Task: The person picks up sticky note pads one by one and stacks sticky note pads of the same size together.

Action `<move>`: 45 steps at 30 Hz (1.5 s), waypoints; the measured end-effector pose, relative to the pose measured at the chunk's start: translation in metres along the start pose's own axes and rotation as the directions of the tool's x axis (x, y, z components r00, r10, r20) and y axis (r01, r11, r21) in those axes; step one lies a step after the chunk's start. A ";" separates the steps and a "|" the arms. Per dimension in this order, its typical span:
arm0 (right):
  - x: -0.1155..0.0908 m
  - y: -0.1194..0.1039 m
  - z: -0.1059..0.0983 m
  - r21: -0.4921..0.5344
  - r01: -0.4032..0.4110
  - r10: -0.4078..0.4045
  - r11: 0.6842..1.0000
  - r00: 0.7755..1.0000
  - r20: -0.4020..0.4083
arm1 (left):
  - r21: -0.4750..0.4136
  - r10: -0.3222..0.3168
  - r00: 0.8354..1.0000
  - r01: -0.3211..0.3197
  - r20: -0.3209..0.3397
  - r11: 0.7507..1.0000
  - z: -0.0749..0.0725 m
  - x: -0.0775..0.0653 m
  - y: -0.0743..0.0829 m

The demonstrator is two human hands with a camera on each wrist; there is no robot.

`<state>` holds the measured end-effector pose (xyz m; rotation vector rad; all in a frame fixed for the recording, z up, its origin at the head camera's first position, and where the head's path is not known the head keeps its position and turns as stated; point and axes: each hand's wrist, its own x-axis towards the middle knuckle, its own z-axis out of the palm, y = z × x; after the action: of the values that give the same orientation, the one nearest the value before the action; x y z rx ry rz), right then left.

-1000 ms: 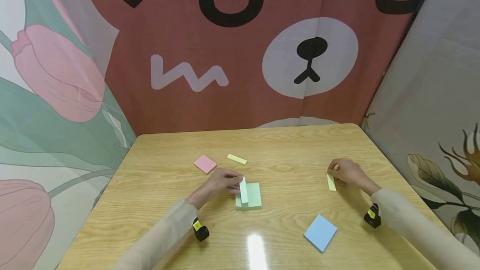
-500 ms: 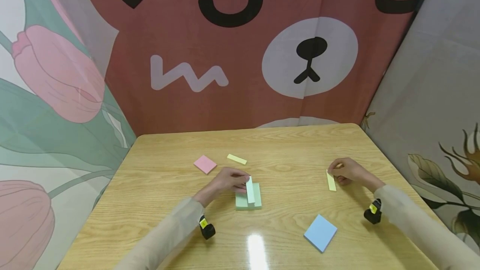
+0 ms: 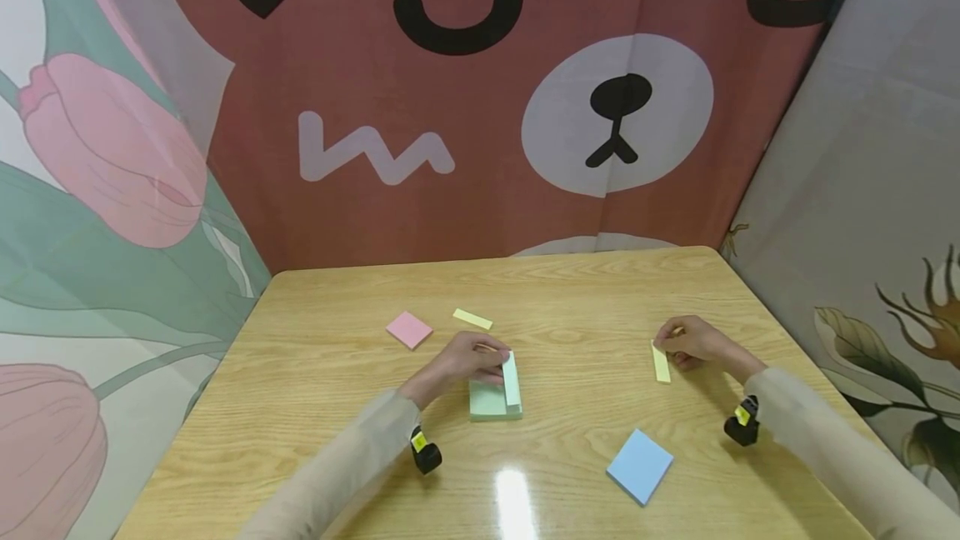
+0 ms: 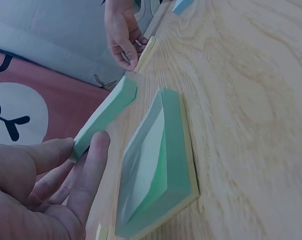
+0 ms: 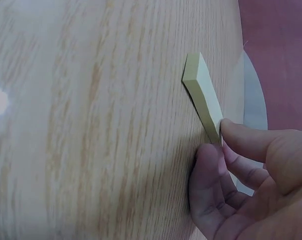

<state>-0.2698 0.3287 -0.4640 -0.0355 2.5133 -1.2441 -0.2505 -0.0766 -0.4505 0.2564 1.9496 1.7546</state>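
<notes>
My left hand (image 3: 474,358) pinches one end of a narrow pale green sticky-note pad (image 4: 105,114) between thumb and fingers. That strip is held just above a square green sticky-note pad (image 4: 175,150), apart from it in the left wrist view. The square pad has a yellowish layer at its underside and lies on the table. Over on the right, my right hand (image 3: 693,342) pinches the far end of a narrow yellow sticky-note pad (image 5: 203,90), whose near end rests on or close to the wood.
On the wooden table (image 3: 570,298) lie a pink square sticky-note pad (image 3: 409,330) at the back left, another narrow yellow pad (image 3: 473,319) beside it, and a blue square pad (image 3: 640,467) near the front right. A printed cloth (image 3: 375,223) hangs behind the table.
My left hand has moved right with the narrow green pad, from the left part of the square green pad to over its right edge. The right hand has barely moved.
</notes>
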 end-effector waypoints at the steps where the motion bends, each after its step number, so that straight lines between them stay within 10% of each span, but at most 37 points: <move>1: 0.000 0.000 0.000 0.001 -0.007 0.007 1.000 1.000 -0.007 | 0.003 -0.001 1.000 0.001 0.002 1.000 0.001 0.001 0.001; 45: -0.002 -0.006 0.003 -0.004 -0.015 0.015 1.000 1.000 -0.006 | 0.201 0.035 0.997 -0.047 0.062 0.978 0.044 0.026 0.004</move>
<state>-0.2674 0.3231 -0.4602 -0.0135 2.5166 -1.2356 -0.2519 -0.0257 -0.4551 0.4166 2.0951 1.5555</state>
